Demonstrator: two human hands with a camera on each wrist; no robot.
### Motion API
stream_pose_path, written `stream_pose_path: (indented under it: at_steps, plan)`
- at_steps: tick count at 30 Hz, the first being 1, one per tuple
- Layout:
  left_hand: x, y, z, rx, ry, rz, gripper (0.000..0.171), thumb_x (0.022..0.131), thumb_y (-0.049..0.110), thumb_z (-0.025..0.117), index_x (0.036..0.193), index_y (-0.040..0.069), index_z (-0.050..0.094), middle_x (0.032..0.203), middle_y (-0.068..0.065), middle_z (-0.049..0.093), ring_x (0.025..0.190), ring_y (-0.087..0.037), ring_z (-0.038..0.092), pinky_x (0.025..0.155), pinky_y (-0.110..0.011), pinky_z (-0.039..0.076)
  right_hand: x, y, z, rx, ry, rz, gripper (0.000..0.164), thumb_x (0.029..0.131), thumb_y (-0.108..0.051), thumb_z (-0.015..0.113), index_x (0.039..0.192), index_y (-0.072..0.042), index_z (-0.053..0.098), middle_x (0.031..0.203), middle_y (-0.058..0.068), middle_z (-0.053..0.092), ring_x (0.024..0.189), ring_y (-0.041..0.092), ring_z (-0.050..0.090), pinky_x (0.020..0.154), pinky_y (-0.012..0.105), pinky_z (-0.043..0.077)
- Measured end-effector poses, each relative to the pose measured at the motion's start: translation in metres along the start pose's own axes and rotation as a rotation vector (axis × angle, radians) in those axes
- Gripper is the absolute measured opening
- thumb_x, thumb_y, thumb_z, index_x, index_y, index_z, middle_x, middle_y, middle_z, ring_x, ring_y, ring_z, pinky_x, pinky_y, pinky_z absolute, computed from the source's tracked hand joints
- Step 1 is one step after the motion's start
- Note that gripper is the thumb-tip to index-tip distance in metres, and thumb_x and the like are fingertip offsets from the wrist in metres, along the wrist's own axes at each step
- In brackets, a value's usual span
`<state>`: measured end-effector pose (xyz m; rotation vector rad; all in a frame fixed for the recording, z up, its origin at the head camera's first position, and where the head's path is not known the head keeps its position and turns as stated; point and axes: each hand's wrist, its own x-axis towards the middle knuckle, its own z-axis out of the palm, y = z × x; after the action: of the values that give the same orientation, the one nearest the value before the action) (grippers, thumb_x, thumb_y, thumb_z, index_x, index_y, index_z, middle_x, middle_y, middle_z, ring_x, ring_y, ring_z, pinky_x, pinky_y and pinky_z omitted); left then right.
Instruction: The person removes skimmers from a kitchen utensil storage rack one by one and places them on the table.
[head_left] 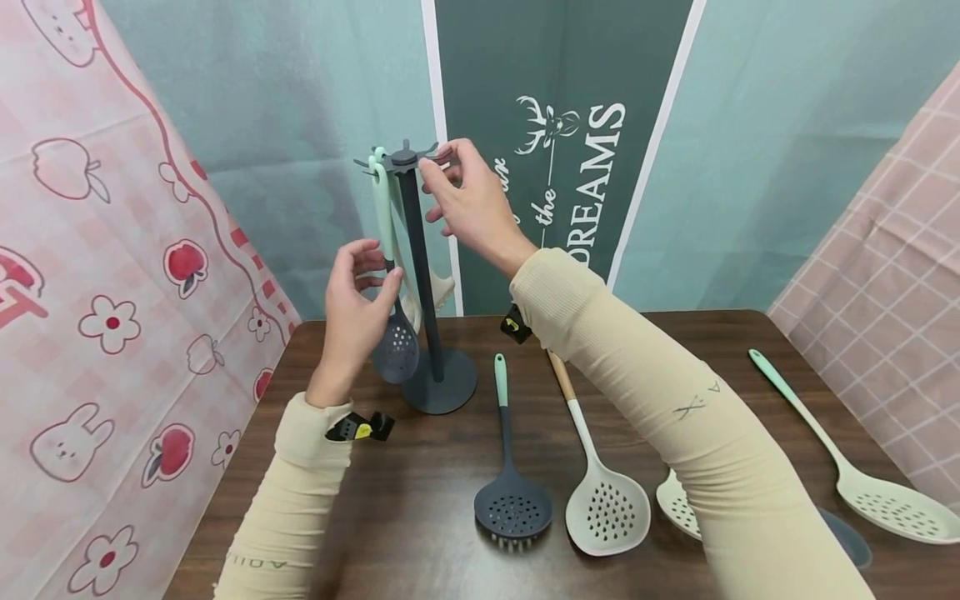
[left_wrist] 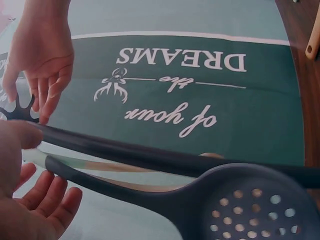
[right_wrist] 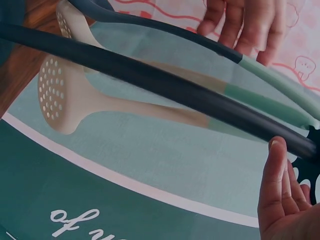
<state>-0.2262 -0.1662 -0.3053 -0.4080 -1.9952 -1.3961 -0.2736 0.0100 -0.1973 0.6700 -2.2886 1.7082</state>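
Head view of a dark skimmer (head_left: 396, 350) hung on the stand (head_left: 421, 267) at far left, with left hand (head_left: 354, 296) loosely parted about its handle (head_left: 383, 208), perhaps against swinging, and right hand (head_left: 474, 196) pinching the hook rack (head_left: 405, 158), apparently for steadiness.

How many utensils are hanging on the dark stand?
3 visible: a dark skimmer near the left hand, plus one cream skimmer and another cream skimmer farther back. More may be hidden.

patterned pink cloths (head_left: 138, 375) flank a teal backdrop (head_left: 322, 92) behind a brown wooden table (head_left: 420, 492).
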Motion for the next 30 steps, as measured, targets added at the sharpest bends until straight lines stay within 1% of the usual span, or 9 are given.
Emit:
stream_pose_path:
  at_steps: [5,10,15,21,25,27,30]
  plan:
    - [-0.006,-0.004,0.006,-0.034,0.039,-0.009,0.045,0.095,0.004,0.070,0.137,-0.001,0.054,0.119,-0.020,0.059,0.109,-0.026,0.061,0.093,-0.043,0.052,0.001,0.003,-0.001,0.018,-0.010,-0.016,0.027,0.107,-0.033,0.053,0.126,-0.014,0.048,0.103,0.005,0.066,0.076,0.020,0.071,0.065,0.037,0.057]
    - [-0.009,-0.007,0.009,-0.039,0.059,-0.044,0.043,0.096,0.005,0.069,0.137,0.002,0.056,0.118,-0.020,0.061,0.109,-0.030,0.063,0.095,-0.048,0.051,0.002,0.005,-0.002,0.031,-0.014,-0.027,0.028,0.106,-0.034,0.054,0.125,-0.014,0.049,0.103,0.005,0.065,0.076,0.021,0.070,0.068,0.040,0.057]
    - [-0.010,-0.008,0.012,-0.030,0.088,-0.055,0.041,0.096,0.003,0.069,0.135,0.004,0.059,0.114,-0.019,0.063,0.106,-0.029,0.065,0.093,-0.047,0.051,0.002,0.005,-0.003,0.033,-0.017,-0.033,0.027,0.106,-0.035,0.055,0.124,-0.015,0.050,0.103,0.005,0.065,0.076,0.021,0.070,0.069,0.042,0.057]
    - [-0.011,-0.010,0.014,-0.006,0.086,-0.067,0.044,0.095,0.004,0.071,0.137,0.005,0.058,0.113,-0.018,0.063,0.104,-0.027,0.064,0.091,-0.047,0.051,0.001,0.005,-0.003,0.026,-0.013,-0.024,0.028,0.106,-0.034,0.054,0.126,-0.015,0.050,0.103,0.006,0.065,0.076,0.020,0.071,0.070,0.044,0.057]
    - [-0.011,-0.010,0.013,0.015,0.084,-0.074,0.044,0.095,0.004,0.071,0.137,0.005,0.058,0.111,-0.017,0.063,0.102,-0.026,0.064,0.086,-0.047,0.051,0.001,0.004,-0.003,0.021,-0.015,-0.023,0.029,0.106,-0.034,0.054,0.127,-0.014,0.049,0.102,0.007,0.066,0.078,0.023,0.072,0.067,0.038,0.057]
    - [-0.011,-0.011,0.013,0.028,0.078,-0.074,0.044,0.095,0.004,0.071,0.137,0.004,0.058,0.110,-0.017,0.063,0.101,-0.026,0.065,0.084,-0.046,0.052,0.001,0.004,-0.003,0.022,-0.015,-0.024,0.029,0.106,-0.034,0.054,0.127,-0.014,0.049,0.101,0.007,0.067,0.078,0.024,0.072,0.067,0.038,0.057]
    - [-0.010,-0.011,0.012,0.042,0.066,-0.073,0.043,0.094,0.003,0.071,0.136,0.003,0.058,0.108,-0.019,0.063,0.099,-0.027,0.065,0.083,-0.045,0.052,0.001,0.004,-0.003,0.029,-0.017,-0.024,0.029,0.106,-0.034,0.054,0.127,-0.014,0.049,0.100,0.007,0.067,0.079,0.026,0.072,0.068,0.042,0.057]
